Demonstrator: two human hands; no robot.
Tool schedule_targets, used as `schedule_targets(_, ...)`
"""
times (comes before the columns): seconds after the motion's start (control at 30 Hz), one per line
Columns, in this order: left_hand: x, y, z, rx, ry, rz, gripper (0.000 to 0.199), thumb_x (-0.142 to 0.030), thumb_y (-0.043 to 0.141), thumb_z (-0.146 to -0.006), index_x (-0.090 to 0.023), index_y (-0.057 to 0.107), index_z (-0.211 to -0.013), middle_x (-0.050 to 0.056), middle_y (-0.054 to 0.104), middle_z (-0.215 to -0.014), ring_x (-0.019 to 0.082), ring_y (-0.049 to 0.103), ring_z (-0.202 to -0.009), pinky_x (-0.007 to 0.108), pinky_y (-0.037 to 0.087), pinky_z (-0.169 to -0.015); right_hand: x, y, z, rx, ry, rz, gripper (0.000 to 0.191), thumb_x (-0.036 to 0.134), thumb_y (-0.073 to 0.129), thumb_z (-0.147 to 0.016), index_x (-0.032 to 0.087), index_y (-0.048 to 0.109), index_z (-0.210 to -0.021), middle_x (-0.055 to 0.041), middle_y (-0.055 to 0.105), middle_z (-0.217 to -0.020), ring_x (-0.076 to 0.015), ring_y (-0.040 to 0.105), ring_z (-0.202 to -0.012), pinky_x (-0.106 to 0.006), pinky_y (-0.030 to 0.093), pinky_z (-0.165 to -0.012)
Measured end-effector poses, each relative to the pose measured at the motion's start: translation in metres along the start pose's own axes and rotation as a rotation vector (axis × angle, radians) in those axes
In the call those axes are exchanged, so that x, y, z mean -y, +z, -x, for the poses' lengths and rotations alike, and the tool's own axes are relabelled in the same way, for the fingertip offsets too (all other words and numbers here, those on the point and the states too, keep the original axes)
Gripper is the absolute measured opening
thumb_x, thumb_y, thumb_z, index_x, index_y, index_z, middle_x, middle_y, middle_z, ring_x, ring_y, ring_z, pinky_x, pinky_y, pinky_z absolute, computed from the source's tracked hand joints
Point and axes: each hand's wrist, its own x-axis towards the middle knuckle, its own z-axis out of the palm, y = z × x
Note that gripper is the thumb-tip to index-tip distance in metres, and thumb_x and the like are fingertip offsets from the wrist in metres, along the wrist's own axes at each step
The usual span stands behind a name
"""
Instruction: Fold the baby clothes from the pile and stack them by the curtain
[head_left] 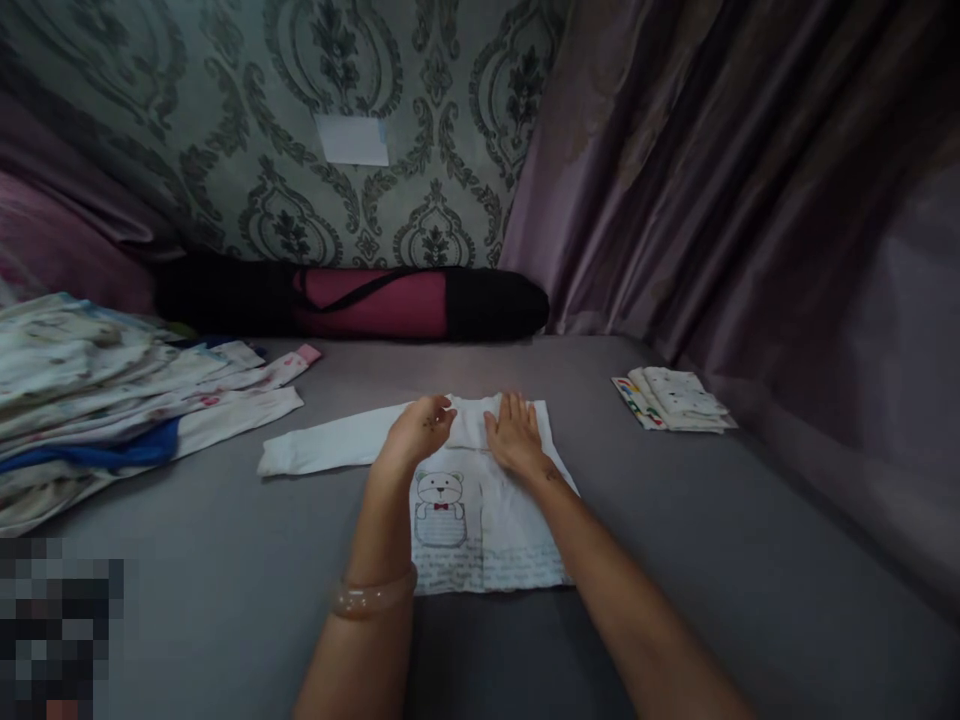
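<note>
A small white shirt point(517, 520) with a bear print lies on the grey surface, its body in front of me and one sleeve point(330, 440) stretched out to the left. My right hand point(514, 432) rests flat on the upper part of the shirt, fingers extended. At the shirt's upper left edge is my left hand point(424, 428), its fingers curled near the cloth; whether they pinch it is too small to tell. The other sleeve is not seen stretched out.
Layered baby clothes point(90, 380) lie at the left. A small folded stack of cloth point(675, 398) sits at the right. Along the patterned wall lies a black and pink bag point(375, 302), and curtains point(637, 150) hang at the right.
</note>
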Motion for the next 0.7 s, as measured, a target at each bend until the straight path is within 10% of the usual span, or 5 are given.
schedule_targets(0.27, 0.026, -0.041, 0.012, -0.111, -0.123, 0.106, 0.035, -0.036, 0.049, -0.083, -0.013, 0.068, -0.101, 0.009, 0.072, -0.093, 0.02, 0.066, -0.084, 0.026, 0.048, -0.071, -0.015, 0.006, -0.002, 0.118, 0.002, -0.003, 0.069, 0.045, 0.015, -0.096, -0.001, 0.02, -0.148, -0.0173, 0.016, -0.156, -0.0258, 0.009, -0.144, -0.04, 0.006, -0.114)
schedule_targets(0.53, 0.115, -0.097, 0.04, -0.468, -0.574, -0.176, 0.033, -0.038, 0.05, -0.083, -0.014, 0.065, -0.099, 0.016, 0.069, -0.102, 0.03, 0.063, -0.1, 0.035, 0.048, -0.081, -0.062, 0.002, -0.007, -0.043, 0.125, 0.049, 0.069, 0.044, 0.021, -0.095, -0.004, 0.027, -0.144, -0.0235, 0.029, -0.15, -0.0312, 0.026, -0.138, -0.043, 0.019, -0.111)
schedule_targets(0.7, 0.165, -0.094, 0.06, -0.541, -0.755, -0.28, 0.029, -0.041, 0.054, -0.079, -0.014, 0.063, -0.084, 0.024, 0.066, -0.101, 0.039, 0.059, -0.105, 0.046, 0.048, -0.082, -0.04, 0.002, -0.011, -0.092, 0.088, 0.133, 0.065, 0.04, 0.022, -0.095, -0.004, 0.03, -0.143, -0.0233, 0.028, -0.15, -0.0325, 0.022, -0.14, -0.047, 0.014, -0.112)
